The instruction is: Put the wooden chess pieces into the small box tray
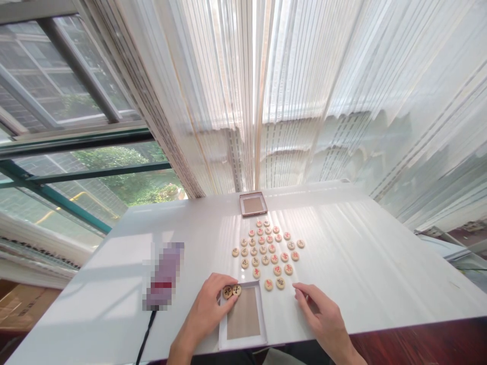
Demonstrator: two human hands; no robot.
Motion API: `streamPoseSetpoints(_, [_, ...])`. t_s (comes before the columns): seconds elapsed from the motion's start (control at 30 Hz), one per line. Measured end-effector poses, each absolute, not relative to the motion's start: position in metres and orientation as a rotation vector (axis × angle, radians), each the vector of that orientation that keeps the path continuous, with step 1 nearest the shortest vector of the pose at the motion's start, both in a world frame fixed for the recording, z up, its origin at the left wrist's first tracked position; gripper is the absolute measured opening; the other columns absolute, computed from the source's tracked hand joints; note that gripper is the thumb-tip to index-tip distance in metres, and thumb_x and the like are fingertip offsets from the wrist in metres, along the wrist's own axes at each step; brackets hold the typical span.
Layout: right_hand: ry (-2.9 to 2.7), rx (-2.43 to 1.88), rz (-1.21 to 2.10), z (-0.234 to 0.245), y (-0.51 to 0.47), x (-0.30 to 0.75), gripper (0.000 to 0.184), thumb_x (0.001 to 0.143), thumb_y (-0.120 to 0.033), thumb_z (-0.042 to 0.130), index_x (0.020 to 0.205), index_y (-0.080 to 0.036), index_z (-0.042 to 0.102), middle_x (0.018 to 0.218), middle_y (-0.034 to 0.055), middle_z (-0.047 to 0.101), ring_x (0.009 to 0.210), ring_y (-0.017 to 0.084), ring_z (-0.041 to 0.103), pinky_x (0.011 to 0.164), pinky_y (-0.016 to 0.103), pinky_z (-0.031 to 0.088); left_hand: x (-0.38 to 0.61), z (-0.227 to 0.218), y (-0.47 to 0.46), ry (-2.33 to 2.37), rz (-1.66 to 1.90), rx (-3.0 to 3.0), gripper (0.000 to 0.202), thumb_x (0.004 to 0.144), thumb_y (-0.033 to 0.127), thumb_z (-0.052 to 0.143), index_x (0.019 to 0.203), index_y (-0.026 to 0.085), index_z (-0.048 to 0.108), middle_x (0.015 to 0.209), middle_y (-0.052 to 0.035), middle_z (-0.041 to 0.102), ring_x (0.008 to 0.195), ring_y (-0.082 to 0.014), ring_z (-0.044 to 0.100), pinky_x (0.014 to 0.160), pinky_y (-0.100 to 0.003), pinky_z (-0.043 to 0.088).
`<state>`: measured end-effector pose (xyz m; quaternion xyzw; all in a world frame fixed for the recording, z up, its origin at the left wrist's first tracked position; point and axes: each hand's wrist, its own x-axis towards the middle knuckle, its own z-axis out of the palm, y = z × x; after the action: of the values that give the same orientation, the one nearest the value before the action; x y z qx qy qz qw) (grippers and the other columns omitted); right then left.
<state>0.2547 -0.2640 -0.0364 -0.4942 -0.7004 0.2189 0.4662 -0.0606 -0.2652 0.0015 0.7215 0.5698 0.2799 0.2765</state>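
My left hand (pixel 211 302) is at the upper left corner of an open shallow box (pixel 262 317) with a brown bottom. Between its thumb and fingers are two round Chinese chess pieces (pixel 236 290) with black characters, side by side. My right hand (pixel 319 306) hovers over or rests on the white table to the right of the box, fingers loosely bent and apart, with no piece visible in it. Closest to it lies a black-marked piece (pixel 280 283), beside a red-marked piece (pixel 268 285). Several more pieces (pixel 265 260) with red or black characters lie face up beyond the box.
A second shallow box part (pixel 253 204) lies at the far side of the white table (pixel 361 253). On the left is a blurred purple object (pixel 165 276) with a black cord (pixel 146 332). Sheer curtains (pixel 297 101) hang behind the table, next to an open window (pixel 76 96).
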Motion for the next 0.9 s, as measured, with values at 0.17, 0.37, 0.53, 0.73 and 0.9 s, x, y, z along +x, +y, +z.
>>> streamPoseSetpoints(0.17, [-1.731,-1.197,0.538,-0.0455,-0.2637,0.2584,0.019,0.103,-0.031,0.055,0.107,-0.023,0.071,0.083,0.0047,0.076,0.07,0.02,0.074,0.064,0.029,0.061,-0.0608,0.0011,-0.2662,1.541,0.738,1.952,0.029,0.085,0.018,0.071,0.112,0.029,0.07,0.113,-0.005,0.071,0.108,-0.0253,0.067,0.098,-0.042,0.057])
streamPoseSetpoints(0.37, [-1.741,-1.193,0.544,-0.0469,-0.2654,0.2597,0.018,0.103,-0.03,0.055,0.108,-0.023,0.071,0.082,0.004,0.074,0.069,0.02,0.073,0.064,0.029,0.061,-0.06,0.0042,-0.2657,1.529,0.753,1.946,0.022,0.09,0.02,0.067,0.11,0.029,0.07,0.112,-0.0049,0.072,0.106,-0.0248,0.068,0.096,-0.042,0.057])
streamPoseSetpoints(0.53, [-1.744,-1.186,0.532,-0.044,-0.2655,0.2592,0.018,0.103,-0.028,0.054,0.108,-0.023,0.071,0.08,0.0034,0.073,0.068,0.02,0.071,0.063,0.029,0.06,-0.0596,0.0047,-0.2652,1.521,0.792,1.966,0.02,0.089,0.023,0.069,0.109,0.028,0.072,0.11,-0.0057,0.073,0.104,-0.0261,0.069,0.094,-0.042,0.059])
streamPoseSetpoints(0.73, [-1.759,-1.181,0.559,-0.0429,-0.265,0.259,0.017,0.103,-0.025,0.054,0.11,-0.023,0.069,0.083,0.003,0.073,0.071,0.02,0.072,0.064,0.03,0.059,-0.0589,0.0035,-0.2656,1.516,0.779,1.948,0.019,0.091,0.026,0.067,0.11,0.028,0.071,0.11,-0.0066,0.072,0.105,-0.0271,0.068,0.095,-0.045,0.058])
streamPoseSetpoints(0.9, [-1.769,-1.179,0.579,-0.0431,-0.2655,0.2594,0.016,0.103,-0.024,0.054,0.111,-0.023,0.068,0.083,0.0036,0.072,0.072,0.02,0.071,0.065,0.03,0.058,-0.0585,0.0047,-0.2657,1.516,0.742,1.926,0.018,0.093,0.024,0.066,0.11,0.028,0.069,0.112,-0.006,0.07,0.108,-0.0262,0.066,0.097,-0.044,0.056])
